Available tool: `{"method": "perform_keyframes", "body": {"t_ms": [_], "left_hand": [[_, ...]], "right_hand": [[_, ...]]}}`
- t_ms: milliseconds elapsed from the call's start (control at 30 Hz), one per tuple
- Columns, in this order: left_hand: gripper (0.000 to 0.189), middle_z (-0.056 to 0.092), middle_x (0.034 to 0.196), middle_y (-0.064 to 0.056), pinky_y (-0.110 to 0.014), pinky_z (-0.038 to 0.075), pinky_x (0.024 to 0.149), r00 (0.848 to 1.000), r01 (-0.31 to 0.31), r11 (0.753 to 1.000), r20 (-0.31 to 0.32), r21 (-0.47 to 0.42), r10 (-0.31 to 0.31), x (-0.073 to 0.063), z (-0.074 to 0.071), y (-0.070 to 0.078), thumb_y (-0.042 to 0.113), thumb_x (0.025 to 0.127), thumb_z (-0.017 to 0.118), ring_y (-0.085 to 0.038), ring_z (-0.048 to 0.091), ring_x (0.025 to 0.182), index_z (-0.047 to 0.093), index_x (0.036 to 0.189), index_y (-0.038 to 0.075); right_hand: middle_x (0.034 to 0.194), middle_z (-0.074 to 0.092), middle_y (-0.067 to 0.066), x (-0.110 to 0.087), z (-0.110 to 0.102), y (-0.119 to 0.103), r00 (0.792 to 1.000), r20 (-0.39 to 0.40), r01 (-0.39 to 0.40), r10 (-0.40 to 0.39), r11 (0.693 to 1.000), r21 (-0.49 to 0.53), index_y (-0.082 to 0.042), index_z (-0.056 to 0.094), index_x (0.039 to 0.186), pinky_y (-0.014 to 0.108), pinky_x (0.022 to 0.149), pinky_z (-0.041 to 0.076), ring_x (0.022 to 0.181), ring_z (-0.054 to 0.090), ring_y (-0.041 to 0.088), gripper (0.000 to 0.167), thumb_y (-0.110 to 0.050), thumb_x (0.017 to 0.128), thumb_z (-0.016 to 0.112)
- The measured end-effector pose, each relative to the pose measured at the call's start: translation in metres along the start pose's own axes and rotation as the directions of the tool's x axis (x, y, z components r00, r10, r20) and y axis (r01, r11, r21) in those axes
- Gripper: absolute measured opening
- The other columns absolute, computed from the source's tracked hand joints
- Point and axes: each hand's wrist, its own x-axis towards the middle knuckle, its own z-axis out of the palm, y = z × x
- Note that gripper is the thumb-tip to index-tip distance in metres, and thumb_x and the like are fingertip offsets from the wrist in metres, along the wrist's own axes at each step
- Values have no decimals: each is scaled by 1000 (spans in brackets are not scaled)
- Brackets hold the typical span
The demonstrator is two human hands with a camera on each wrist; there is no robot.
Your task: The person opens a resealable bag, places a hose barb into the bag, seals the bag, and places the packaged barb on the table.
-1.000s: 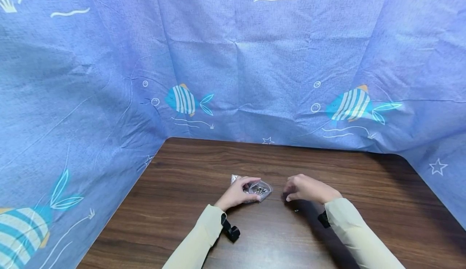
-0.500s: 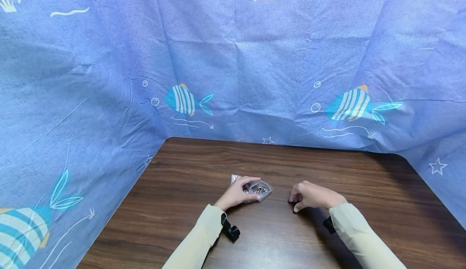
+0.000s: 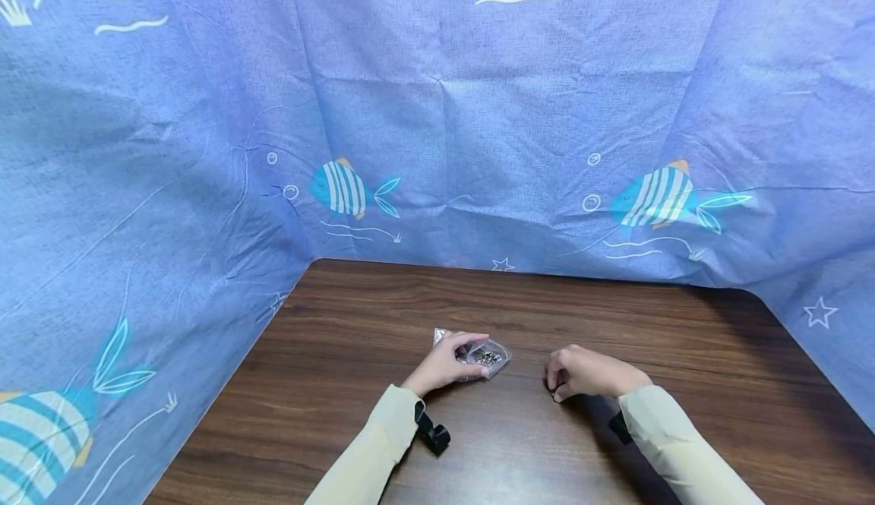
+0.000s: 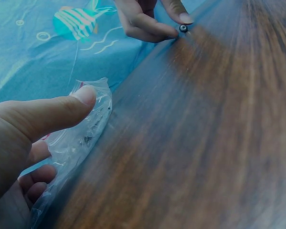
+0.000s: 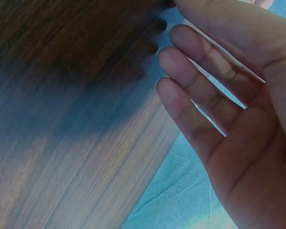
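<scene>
A clear zip-lock bag (image 3: 502,356) with small metal screws (image 3: 488,357) inside lies on the table, its mouth spread. My left hand (image 3: 447,361) holds it, thumb on the near side and fingers on the far side. The left wrist view shows the thumb pressing the bag's plastic (image 4: 100,102) edge. To the right, my right hand (image 3: 591,372) is low over the table, thumb and index fingertips pinching a small dark, round-headed screw (image 4: 183,28) at the tabletop. The other fingers (image 5: 181,100) stay extended in the right wrist view, where the pinch itself is out of sight.
The brown wood-grain table (image 3: 383,300) spreads under both hands. A blue fish-print cloth (image 3: 506,110) hangs behind it and along both sides. A black strap mount (image 3: 434,433) sits on the left wrist.
My right hand has moved slightly right and toward me, down to the screw on the table, and its thumb and index finger have closed on it. The left hand and bag stay still.
</scene>
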Motion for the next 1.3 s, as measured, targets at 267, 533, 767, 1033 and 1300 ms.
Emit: {"method": "perform_keyframes", "body": {"t_ms": [267,533,767,1033,1300], "left_hand": [[57,64,120,0,-29,42,88,1000,4,1000,1,-8,-4,0,0,0,31,76,82,-15,50,102,62,129,23],[57,64,118,0,-28,41,85,1000,8,1000,-2,-6,-8,0,0,0,31,76,82,-14,49,99,62,129,22],[57,64,117,0,-27,41,85,1000,10,1000,5,-1,-10,0,0,0,30,76,81,-13,49,98,62,129,22],[58,64,119,0,-25,41,85,1000,13,1000,12,7,-13,1,1,-3,31,75,82,-11,48,97,62,129,23],[58,64,118,1,-25,40,84,1000,14,1000,10,7,-14,2,1,-3,31,76,82,-11,48,96,61,130,22]], "right_hand": [[75,63,-12,2,2,0,999,-5,41,-41,999,-34,-14,68,75,17,59,46,65,50,-5,13,-7,75,78],[72,61,-14,4,4,2,999,-22,44,-45,996,-72,-15,68,73,17,57,45,62,48,-6,12,-6,78,74],[77,63,-12,4,6,3,998,-39,40,-44,994,-101,-15,70,76,17,59,46,65,49,-6,10,-7,80,72],[79,66,-10,5,3,3,998,-51,41,-46,994,-100,-13,71,79,18,60,48,67,52,-6,6,-8,82,72],[77,62,-12,14,-6,2,994,-91,43,-57,987,-153,-16,69,78,18,61,47,68,51,-5,7,-11,83,71]]}}
